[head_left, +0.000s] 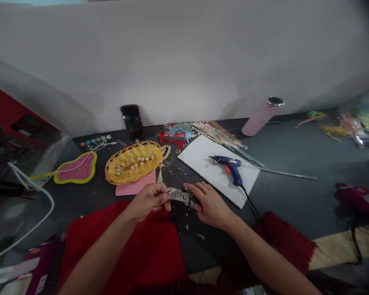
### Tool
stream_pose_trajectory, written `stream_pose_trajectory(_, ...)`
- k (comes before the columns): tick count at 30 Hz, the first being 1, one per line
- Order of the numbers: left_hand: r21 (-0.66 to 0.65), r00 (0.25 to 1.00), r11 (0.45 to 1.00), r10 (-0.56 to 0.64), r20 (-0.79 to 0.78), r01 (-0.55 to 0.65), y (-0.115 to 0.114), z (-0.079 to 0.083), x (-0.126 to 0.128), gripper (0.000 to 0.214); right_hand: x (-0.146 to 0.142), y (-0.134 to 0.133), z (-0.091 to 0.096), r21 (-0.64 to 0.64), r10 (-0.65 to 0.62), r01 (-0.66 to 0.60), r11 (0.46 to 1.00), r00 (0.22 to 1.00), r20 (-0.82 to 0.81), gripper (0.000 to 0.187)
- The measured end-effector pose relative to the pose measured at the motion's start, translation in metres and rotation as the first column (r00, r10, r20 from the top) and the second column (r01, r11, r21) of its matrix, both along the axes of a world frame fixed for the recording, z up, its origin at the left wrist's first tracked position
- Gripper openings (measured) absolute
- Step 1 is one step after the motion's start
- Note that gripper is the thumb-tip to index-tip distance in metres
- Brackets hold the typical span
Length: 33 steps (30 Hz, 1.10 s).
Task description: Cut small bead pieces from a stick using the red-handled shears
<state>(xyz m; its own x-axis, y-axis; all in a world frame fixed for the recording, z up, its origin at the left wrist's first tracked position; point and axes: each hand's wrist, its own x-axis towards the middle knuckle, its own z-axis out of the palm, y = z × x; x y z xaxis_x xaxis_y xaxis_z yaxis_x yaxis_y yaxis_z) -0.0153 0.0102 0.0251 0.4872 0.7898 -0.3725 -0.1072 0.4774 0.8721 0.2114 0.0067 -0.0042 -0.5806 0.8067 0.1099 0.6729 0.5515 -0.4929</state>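
Right hand [211, 205] is gripping shears [180, 196] over the desk [295, 205]; left hand [150, 200] is at their tip, can't tell if it's pinching anything. Glue gun [232, 166] on white board [199, 157] crowds the right, yellow basket [135, 157] the left.

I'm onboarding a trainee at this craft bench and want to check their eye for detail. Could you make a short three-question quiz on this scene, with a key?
1. What lies on the white board?
A) a smartphone
B) a blue glue gun
C) a yellow wicker basket

2. True or false: the pink flask stands to the left of the wicker basket in the view.

3. Fill in the blank: the red-handled shears are gripped at the handles by the person's ____ hand.

Key:
1. B.
2. False; the flask stands to the right of the basket.
3. Right; the left hand has its fingers at the blade end.
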Motion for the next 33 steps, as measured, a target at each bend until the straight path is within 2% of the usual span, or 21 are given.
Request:
stream_pose_trajectory(6, -0.14, 0.998, 0.989, -0.047, 0.051, 0.053, 0.0, -0.001, -0.002, 0.031, 0.002, 0.001, 0.002, 0.003, 0.036, -0.036, 0.999, 0.999, -0.034, 0.063)
stream_pose_trajectory(14, -0.094, 0.996, 0.995, -0.04, 0.077, 0.047, 0.0, -0.003, -0.003, 0.026, 0.0, -0.003, 0.001, 0.021, -0.01, 0.011, 1.0, 0.999, -0.044, 0.06)
stream_pose_trajectory(17, 0.0, 0.999, 0.999, 0.051, -0.005, -0.051, 0.0, -0.007, 0.0, 0.022, -0.002, -0.004, -0.002, 0.017, -0.049, 0.049, 0.999, 0.999, -0.013, 0.062)
stream_pose_trajectory(20, 0.203, 0.977, 0.969, 0.172, -0.128, -0.144, -0.001, -0.009, 0.006, 0.016, -0.004, -0.003, -0.006, 0.029, -0.082, 0.082, 0.996, 0.996, 0.022, 0.065)
stream_pose_trajectory(23, 0.392, 0.929, 0.908, 0.262, -0.26, -0.146, -0.003, -0.008, 0.011, 0.011, -0.004, -0.002, -0.008, 0.056, -0.106, 0.103, 0.993, 0.994, 0.042, 0.067)
stream_pose_trajectory(25, 0.445, 0.914, 0.889, 0.267, -0.305, -0.111, -0.004, -0.006, 0.011, 0.01, -0.003, -0.001, -0.008, 0.061, -0.088, 0.085, 0.994, 0.995, 0.042, 0.069)
stream_pose_trajectory(28, 0.378, 0.939, 0.922, 0.204, -0.275, -0.09, -0.004, -0.003, 0.009, 0.012, -0.001, 0.0, -0.006, 0.044, -0.039, 0.038, 0.998, 0.999, 0.03, 0.072)
stream_pose_trajectory(31, 0.185, 0.979, 0.979, 0.114, -0.168, -0.083, -0.004, 0.0, 0.006, 0.019, 0.001, 0.001, -0.004, 0.027, -0.012, 0.011, 1.0, 1.0, 0.019, 0.073)
stream_pose_trajectory(33, 0.048, 0.994, 0.997, 0.06, -0.09, -0.056, -0.004, 0.001, 0.004, 0.025, 0.003, 0.001, -0.003, 0.02, 0.006, -0.006, 1.0, 1.0, 0.01, 0.074)
